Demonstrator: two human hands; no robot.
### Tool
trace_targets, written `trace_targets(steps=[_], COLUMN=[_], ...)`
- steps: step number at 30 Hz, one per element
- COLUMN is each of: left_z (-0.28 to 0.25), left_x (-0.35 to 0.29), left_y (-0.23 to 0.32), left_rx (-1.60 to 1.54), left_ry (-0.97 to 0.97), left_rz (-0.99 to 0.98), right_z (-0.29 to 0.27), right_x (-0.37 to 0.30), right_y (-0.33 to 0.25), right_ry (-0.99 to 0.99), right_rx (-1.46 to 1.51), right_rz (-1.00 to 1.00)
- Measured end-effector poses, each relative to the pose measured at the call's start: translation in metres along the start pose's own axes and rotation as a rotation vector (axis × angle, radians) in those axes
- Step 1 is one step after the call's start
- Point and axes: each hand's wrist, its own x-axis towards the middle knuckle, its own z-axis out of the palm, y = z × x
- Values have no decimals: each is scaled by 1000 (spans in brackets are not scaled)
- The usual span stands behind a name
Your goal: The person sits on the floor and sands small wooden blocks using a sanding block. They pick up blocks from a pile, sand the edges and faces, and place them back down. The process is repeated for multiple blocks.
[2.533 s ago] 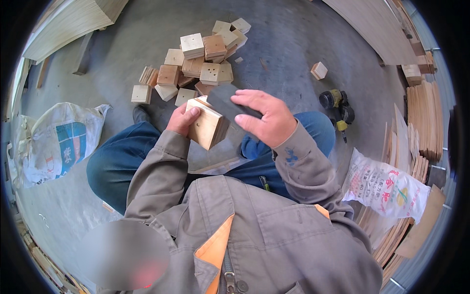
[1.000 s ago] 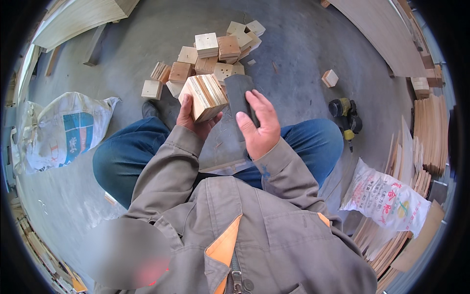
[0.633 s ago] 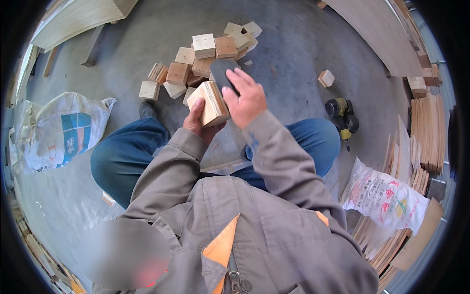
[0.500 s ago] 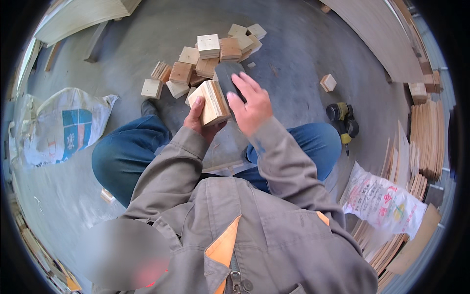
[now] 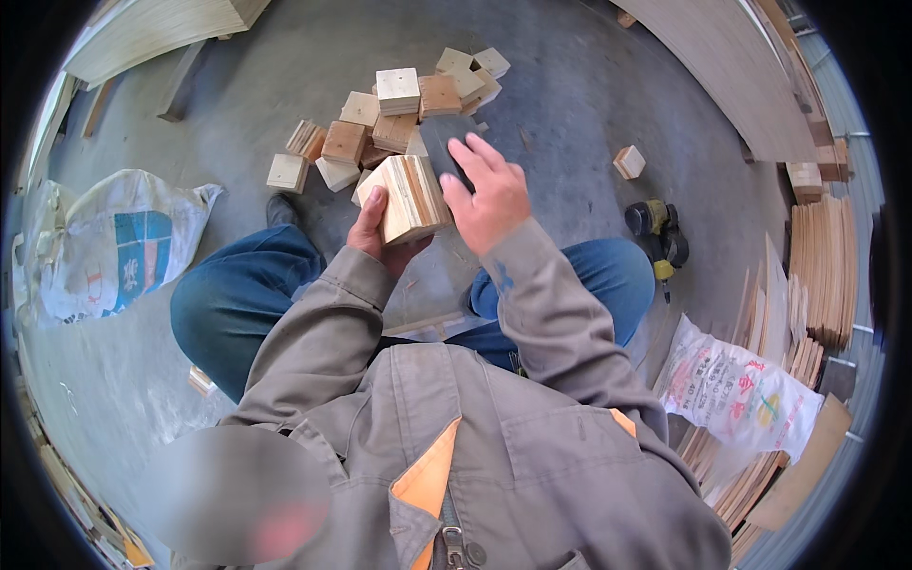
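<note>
My left hand (image 5: pixel 377 228) is closed round a plywood block (image 5: pixel 410 201), thumb on its near left edge, and holds it up above the floor between my knees. The layered edges of the block face up and to the right. In my right hand (image 5: pixel 492 190) is a dark grey flat pad (image 5: pixel 449 133), blurred, gripped with fingers laid over its right side. The pad sits just beyond the block's right side; I cannot tell whether they touch.
A heap of wooden blocks (image 5: pixel 397 90) lies on the floor ahead, with a lone block (image 5: pixel 629 161) to the right. Beside my right knee is a yellow-black power drill (image 5: pixel 657 233). White sacks (image 5: pixel 736 385) and stacked wood strips (image 5: pixel 822 271) line the right; another sack (image 5: pixel 119 252) lies left.
The pad has slid up and away along the block's right side, uncovering more of the layered edges. The block has turned slightly in my left hand.
</note>
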Motion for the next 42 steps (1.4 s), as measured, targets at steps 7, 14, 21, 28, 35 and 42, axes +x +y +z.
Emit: trace_targets(steps=[7, 14, 21, 28, 35, 42], left_z=[-8, 12, 8, 3, 6, -9], left_x=[2, -6, -1, 0, -2, 5], left_y=[6, -2, 8, 6, -3, 1], left_rx=[-41, 41, -81, -48, 30, -44], left_ry=[58, -64, 90, 85, 77, 116], left_rz=[20, -36, -41, -14, -74, -36], right_z=[-27, 0, -30, -28, -5, -13], right_x=[-65, 12, -3, -38, -11, -47], right_y=[-37, 22, 11, -20, 1, -25], right_ry=[-30, 36, 95, -3, -17, -13], right_rx=[22, 34, 264, 274, 78, 142], right_rz=[38, 88, 235, 62, 69, -45])
